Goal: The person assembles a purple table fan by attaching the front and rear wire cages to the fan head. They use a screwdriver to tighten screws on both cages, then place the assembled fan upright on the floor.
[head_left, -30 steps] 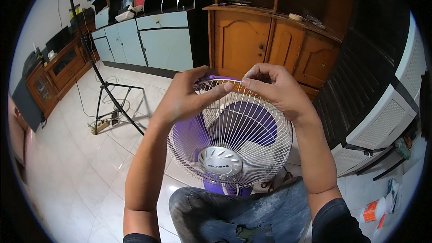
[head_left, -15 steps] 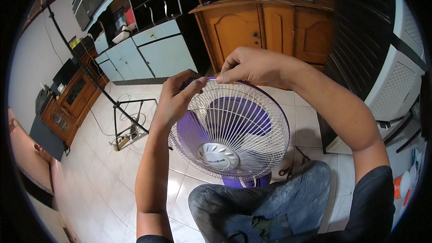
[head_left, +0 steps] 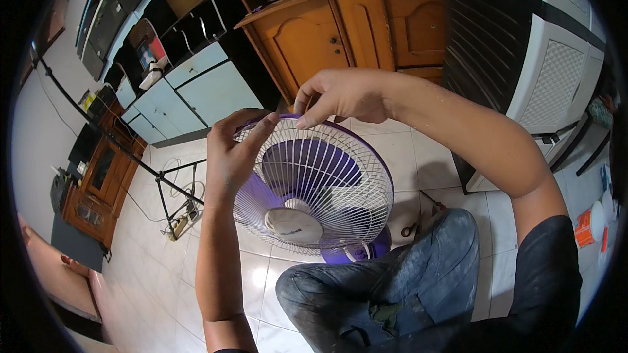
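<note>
A table fan with purple blades (head_left: pixel 307 160) and a white wire guard (head_left: pixel 366 186) stands close to my legs. Its round centre cap (head_left: pixel 294 224) faces left and toward me, and the purple base (head_left: pixel 360 250) shows below. My left hand (head_left: pixel 237 150) is closed at the guard's upper left rim, thumb on the near side and fingers bent over the far side, partly hidden. At the top of the purple rim, my right hand (head_left: pixel 347 97) pinches the edge between thumb and bent fingers. Both forearms are raised around the fan.
Scissors (head_left: pixel 409 229) and a red-handled tool (head_left: pixel 433 201) lie on the tiles right of the fan. A black tripod stand (head_left: pixel 160 175) with cables and a power strip (head_left: pixel 180 225) is at left. Wooden cabinets (head_left: pixel 304 49) stand behind; an orange-and-white tub (head_left: pixel 590 224) is far right.
The fan's head has swung left over its base, and both hands have moved left with its rim. The background has also shifted left as my view turned.
</note>
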`<state>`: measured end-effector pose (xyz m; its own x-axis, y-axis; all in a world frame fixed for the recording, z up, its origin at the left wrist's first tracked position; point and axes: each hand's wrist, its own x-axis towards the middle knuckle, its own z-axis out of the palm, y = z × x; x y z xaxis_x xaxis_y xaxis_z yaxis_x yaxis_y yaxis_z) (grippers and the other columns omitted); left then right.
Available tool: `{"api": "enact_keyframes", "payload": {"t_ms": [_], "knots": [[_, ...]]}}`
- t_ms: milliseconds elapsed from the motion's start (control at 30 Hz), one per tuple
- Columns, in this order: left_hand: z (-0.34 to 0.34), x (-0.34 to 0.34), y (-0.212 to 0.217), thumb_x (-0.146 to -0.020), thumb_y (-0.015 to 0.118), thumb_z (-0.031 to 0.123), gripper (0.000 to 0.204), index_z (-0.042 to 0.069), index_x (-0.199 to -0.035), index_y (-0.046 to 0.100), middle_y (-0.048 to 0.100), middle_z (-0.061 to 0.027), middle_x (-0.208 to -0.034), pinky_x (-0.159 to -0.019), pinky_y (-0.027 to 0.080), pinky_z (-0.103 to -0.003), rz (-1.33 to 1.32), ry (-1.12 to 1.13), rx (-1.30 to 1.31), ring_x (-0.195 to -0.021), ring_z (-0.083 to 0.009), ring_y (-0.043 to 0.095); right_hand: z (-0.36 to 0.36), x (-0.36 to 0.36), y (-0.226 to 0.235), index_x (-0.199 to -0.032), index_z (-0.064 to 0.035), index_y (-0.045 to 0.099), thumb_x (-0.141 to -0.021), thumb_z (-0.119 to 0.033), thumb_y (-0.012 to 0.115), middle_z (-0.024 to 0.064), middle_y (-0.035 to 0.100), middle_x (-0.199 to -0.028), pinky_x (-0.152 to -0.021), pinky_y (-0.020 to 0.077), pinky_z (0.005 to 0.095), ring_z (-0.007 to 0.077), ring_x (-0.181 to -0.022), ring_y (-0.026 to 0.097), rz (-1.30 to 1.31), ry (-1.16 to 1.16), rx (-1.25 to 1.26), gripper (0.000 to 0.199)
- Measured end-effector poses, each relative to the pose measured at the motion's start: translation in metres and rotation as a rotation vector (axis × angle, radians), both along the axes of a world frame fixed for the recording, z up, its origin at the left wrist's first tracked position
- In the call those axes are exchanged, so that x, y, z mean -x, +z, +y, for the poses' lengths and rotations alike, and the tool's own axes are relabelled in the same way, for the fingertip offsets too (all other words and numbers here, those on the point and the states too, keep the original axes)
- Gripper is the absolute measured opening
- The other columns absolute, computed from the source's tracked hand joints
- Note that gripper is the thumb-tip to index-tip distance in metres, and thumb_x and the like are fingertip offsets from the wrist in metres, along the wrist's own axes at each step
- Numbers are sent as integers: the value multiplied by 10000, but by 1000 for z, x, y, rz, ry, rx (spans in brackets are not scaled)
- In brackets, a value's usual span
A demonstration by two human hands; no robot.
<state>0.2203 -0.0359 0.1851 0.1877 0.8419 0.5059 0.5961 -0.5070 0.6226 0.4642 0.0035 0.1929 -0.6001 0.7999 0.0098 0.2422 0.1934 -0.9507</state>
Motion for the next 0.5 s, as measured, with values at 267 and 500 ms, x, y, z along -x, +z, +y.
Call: {"api": "enact_keyframes", "payload": {"t_ms": [267, 500], "knots": [[8, 2, -2, -922, 802, 236, 278, -36, -975, 775, 768, -108, -878, -772, 529, -293, -79, -2, 14, -819, -156, 696, 7, 5, -1, -1158, 67, 698, -920, -185, 835, 88, 726, -981, -879, 506, 309, 178, -938, 661, 80, 45, 122, 373], [7, 0, -1, -948, 792, 203, 249, -45, -954, 766, 750, -72, -858, -738, 491, -267, -3, 52, -15, -788, -111, 646, -9, 1, -23, -1146, 46, 710, -952, -176, 794, 111, 736, -1020, -873, 567, 308, 176, -956, 708, 106, -144, -225, 307]]}}
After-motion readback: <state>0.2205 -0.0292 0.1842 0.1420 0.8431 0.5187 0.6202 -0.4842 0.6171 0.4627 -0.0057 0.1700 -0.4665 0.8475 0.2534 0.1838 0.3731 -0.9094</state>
